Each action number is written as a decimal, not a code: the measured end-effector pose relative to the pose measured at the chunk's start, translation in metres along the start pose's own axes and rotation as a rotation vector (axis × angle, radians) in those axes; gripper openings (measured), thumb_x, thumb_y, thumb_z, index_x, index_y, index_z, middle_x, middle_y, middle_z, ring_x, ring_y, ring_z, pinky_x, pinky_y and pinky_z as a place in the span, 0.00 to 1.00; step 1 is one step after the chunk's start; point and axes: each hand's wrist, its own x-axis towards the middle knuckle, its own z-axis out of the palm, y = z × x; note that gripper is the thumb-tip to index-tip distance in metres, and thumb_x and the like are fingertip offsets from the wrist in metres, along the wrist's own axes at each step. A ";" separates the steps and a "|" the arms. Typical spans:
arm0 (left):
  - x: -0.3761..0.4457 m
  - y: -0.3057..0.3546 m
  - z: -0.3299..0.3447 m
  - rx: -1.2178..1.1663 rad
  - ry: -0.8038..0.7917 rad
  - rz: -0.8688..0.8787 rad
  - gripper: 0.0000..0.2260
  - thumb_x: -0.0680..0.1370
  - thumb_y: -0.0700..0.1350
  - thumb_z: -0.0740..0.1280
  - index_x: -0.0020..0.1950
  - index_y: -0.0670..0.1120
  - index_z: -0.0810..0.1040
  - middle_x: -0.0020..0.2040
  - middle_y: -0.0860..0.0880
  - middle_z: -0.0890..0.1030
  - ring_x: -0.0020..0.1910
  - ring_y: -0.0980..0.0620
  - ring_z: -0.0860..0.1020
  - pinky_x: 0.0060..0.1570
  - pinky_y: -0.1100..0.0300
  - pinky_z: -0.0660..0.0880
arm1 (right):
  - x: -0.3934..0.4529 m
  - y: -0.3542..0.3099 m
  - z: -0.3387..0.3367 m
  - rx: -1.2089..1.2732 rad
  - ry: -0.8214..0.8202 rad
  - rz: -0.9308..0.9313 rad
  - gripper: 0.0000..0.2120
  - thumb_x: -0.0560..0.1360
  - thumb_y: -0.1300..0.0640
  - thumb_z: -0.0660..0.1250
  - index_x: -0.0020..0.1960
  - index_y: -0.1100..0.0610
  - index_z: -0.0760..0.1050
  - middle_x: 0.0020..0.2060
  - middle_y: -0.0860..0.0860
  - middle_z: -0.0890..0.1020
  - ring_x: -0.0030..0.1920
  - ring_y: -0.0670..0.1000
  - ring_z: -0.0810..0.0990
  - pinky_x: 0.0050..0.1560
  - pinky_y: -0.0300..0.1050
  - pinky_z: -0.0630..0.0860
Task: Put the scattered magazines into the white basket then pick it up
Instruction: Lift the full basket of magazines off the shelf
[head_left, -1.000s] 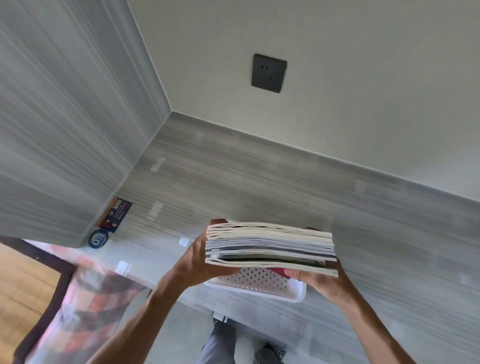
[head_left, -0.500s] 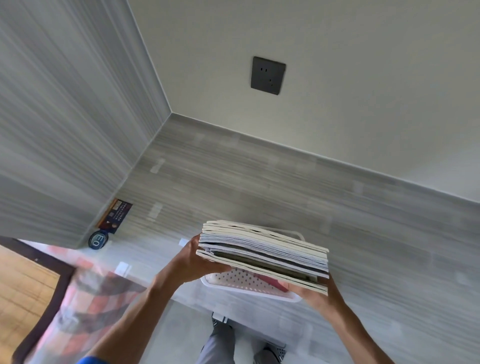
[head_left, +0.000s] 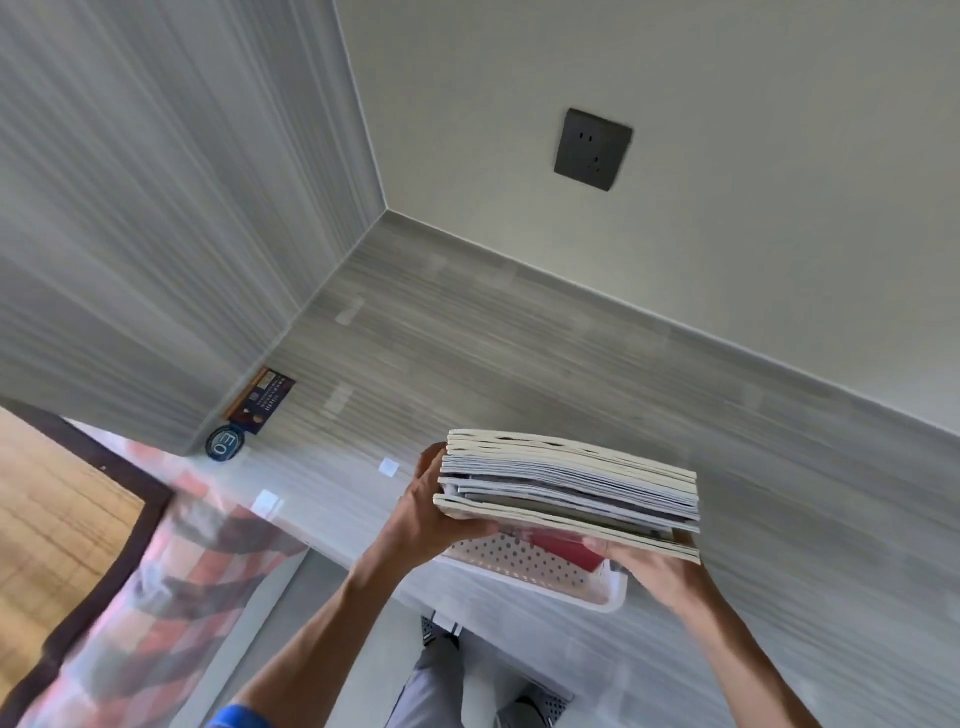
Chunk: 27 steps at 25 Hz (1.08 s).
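Fingers of the left hand (head_left: 431, 514) clamp one short end of the magazine stack (head_left: 569, 491), while the right hand (head_left: 652, 564) cups the opposite end from beneath. The stack hangs level, its long axis spanning hand to hand, directly above the white basket (head_left: 535, 571) on the grey table (head_left: 519, 353).
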 end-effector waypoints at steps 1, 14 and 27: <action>-0.003 0.004 0.001 -0.017 0.043 0.001 0.34 0.63 0.49 0.83 0.66 0.45 0.76 0.61 0.43 0.79 0.64 0.35 0.74 0.61 0.39 0.74 | -0.001 -0.005 0.000 -0.003 0.014 -0.014 0.27 0.59 0.36 0.77 0.54 0.49 0.84 0.50 0.42 0.85 0.45 0.38 0.84 0.42 0.26 0.76; -0.054 0.004 -0.006 -0.142 0.383 -0.095 0.38 0.59 0.58 0.82 0.66 0.58 0.73 0.64 0.63 0.74 0.66 0.50 0.72 0.57 0.46 0.77 | 0.026 -0.077 0.014 -0.071 -0.160 -0.198 0.22 0.63 0.66 0.80 0.53 0.50 0.81 0.47 0.48 0.88 0.47 0.51 0.87 0.44 0.54 0.84; -0.082 -0.044 -0.180 -0.376 0.672 -0.301 0.34 0.60 0.48 0.83 0.63 0.44 0.77 0.58 0.43 0.82 0.56 0.44 0.82 0.54 0.41 0.79 | 0.099 -0.243 0.184 -0.157 -0.468 -0.376 0.26 0.60 0.67 0.80 0.55 0.50 0.81 0.52 0.51 0.87 0.55 0.52 0.85 0.54 0.52 0.81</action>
